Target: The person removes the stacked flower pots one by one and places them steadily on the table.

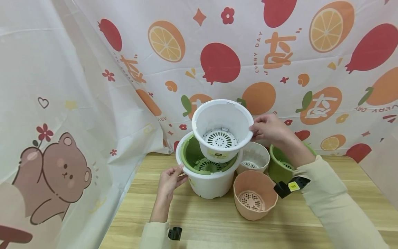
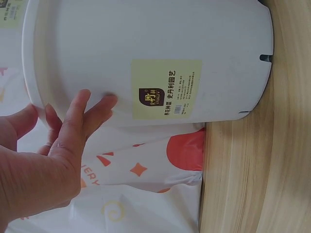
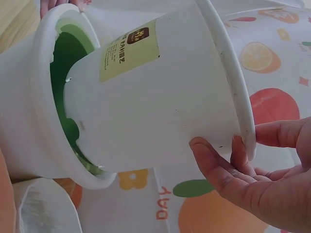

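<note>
Your right hand (image 3: pixel 269 189), nearest its wrist camera, pinches the rim of the raised white pot (image 3: pixel 170 92), over the green pot (image 1: pixel 192 155). Your left hand (image 1: pixel 169 181) pinches the outer white pot (image 1: pixel 209 186) enclosing it. Only the left wrist view shows that pot's whole label (image 2: pixel 166 89).

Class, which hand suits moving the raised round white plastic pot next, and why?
Probably the right hand: its fingers pinch the raised white pot at the rim; the left hand holds the lower round white plastic pot.
</note>
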`<action>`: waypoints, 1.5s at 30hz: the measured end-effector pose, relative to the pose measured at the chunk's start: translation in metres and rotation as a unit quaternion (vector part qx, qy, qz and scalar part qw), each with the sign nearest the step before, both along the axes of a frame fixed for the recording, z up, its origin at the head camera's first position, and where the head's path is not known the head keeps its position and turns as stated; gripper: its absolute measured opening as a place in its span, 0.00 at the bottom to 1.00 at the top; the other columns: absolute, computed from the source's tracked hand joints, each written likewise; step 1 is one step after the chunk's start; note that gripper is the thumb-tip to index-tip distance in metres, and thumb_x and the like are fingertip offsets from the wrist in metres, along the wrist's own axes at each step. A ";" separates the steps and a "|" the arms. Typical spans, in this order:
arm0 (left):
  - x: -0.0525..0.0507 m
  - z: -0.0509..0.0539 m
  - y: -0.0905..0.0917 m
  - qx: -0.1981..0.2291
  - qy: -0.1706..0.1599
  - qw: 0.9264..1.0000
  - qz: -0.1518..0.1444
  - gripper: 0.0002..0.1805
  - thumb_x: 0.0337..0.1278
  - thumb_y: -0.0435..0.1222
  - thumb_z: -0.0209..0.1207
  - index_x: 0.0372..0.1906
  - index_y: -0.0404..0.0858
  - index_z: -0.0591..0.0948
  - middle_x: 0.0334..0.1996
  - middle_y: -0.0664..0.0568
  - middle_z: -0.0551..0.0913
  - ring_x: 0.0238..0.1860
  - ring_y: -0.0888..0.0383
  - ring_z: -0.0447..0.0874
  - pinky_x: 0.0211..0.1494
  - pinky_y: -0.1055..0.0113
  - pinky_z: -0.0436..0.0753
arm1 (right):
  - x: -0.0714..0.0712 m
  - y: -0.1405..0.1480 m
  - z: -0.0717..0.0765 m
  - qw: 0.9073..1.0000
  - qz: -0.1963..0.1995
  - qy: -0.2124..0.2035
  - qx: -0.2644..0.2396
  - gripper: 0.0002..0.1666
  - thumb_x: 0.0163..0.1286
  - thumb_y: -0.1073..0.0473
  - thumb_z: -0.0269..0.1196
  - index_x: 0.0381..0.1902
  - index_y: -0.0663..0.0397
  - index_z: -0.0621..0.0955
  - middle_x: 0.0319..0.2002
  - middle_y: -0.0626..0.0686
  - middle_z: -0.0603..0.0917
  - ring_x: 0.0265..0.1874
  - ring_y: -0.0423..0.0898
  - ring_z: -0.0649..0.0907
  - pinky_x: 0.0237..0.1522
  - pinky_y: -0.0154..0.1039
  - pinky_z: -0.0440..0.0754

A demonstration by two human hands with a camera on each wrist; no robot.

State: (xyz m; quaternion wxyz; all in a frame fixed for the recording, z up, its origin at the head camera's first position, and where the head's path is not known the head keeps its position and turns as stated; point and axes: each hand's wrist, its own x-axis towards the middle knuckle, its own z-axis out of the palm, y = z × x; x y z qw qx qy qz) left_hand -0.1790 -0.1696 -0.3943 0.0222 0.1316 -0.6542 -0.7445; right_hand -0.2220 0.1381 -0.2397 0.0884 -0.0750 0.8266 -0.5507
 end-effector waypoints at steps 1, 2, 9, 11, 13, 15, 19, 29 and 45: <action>0.000 0.000 0.000 0.000 0.000 1.000 0.000 0.12 0.64 0.33 0.51 0.35 0.23 0.73 0.31 0.46 0.78 0.30 0.57 0.83 0.42 0.66 0.84 | 0.001 0.001 0.001 1.000 -0.001 0.001 -0.001 0.18 0.67 0.64 0.54 0.49 0.74 0.71 0.42 0.67 0.76 0.32 0.49 0.83 0.40 0.42 0.84; 0.000 0.000 0.000 0.000 -0.001 1.000 0.000 0.12 0.64 0.33 0.51 0.35 0.23 0.73 0.31 0.46 0.78 0.30 0.57 0.83 0.42 0.66 0.84 | 0.001 0.003 0.001 1.000 -0.002 0.003 0.000 0.18 0.67 0.64 0.54 0.49 0.74 0.71 0.42 0.67 0.76 0.32 0.49 0.84 0.39 0.41 0.84; 0.001 0.000 0.000 0.001 -0.001 1.000 0.000 0.13 0.64 0.34 0.52 0.35 0.24 0.73 0.32 0.45 0.78 0.31 0.56 0.83 0.42 0.66 0.84 | 0.002 0.016 0.002 1.000 -0.003 0.003 -0.018 0.20 0.68 0.64 0.53 0.52 0.76 0.68 0.45 0.69 0.74 0.31 0.47 0.83 0.38 0.39 0.85; 0.001 0.000 0.000 0.001 0.000 1.000 0.000 0.13 0.63 0.34 0.53 0.35 0.24 0.73 0.32 0.45 0.78 0.31 0.56 0.83 0.42 0.66 0.84 | 0.002 0.020 0.002 1.000 -0.007 0.001 -0.023 0.20 0.68 0.64 0.53 0.51 0.76 0.67 0.44 0.67 0.73 0.30 0.45 0.83 0.38 0.37 0.85; 0.001 0.000 -0.001 0.001 0.000 1.000 -0.001 0.13 0.63 0.34 0.53 0.35 0.24 0.73 0.32 0.45 0.78 0.32 0.56 0.83 0.42 0.66 0.84 | 0.003 0.024 0.002 0.999 -0.011 -0.002 -0.034 0.19 0.68 0.65 0.52 0.51 0.77 0.66 0.42 0.65 0.73 0.28 0.44 0.83 0.37 0.37 0.85; 0.001 0.000 -0.001 0.001 0.002 1.000 -0.002 0.13 0.63 0.34 0.53 0.35 0.24 0.73 0.32 0.45 0.78 0.32 0.56 0.83 0.42 0.66 0.84 | 0.004 0.029 0.001 0.999 -0.016 -0.003 -0.046 0.19 0.68 0.66 0.52 0.49 0.78 0.66 0.38 0.62 0.75 0.27 0.43 0.83 0.35 0.36 0.85; 0.001 0.000 -0.001 0.002 0.001 1.000 0.000 0.13 0.63 0.34 0.52 0.35 0.24 0.73 0.32 0.45 0.78 0.31 0.56 0.83 0.42 0.66 0.84 | 0.006 0.040 -0.001 0.997 -0.024 -0.004 -0.067 0.18 0.67 0.67 0.52 0.48 0.79 0.66 0.32 0.56 0.77 0.27 0.43 0.82 0.37 0.38 0.85; 0.001 0.001 -0.001 0.003 0.001 1.000 0.002 0.12 0.64 0.33 0.52 0.35 0.24 0.72 0.32 0.46 0.78 0.31 0.56 0.83 0.43 0.65 0.84 | 0.014 0.076 -0.008 0.996 -0.038 0.000 -0.084 0.19 0.68 0.66 0.51 0.49 0.78 0.63 0.36 0.57 0.76 0.29 0.43 0.83 0.41 0.43 0.84; 0.001 -0.001 -0.001 0.004 0.003 1.000 -0.001 0.12 0.64 0.33 0.52 0.33 0.24 0.73 0.32 0.45 0.78 0.32 0.55 0.83 0.42 0.66 0.84 | 0.034 0.133 -0.029 0.993 -0.052 -0.015 -0.105 0.08 0.67 0.65 0.56 0.38 0.69 0.73 0.30 0.53 0.79 0.28 0.47 0.83 0.34 0.37 0.86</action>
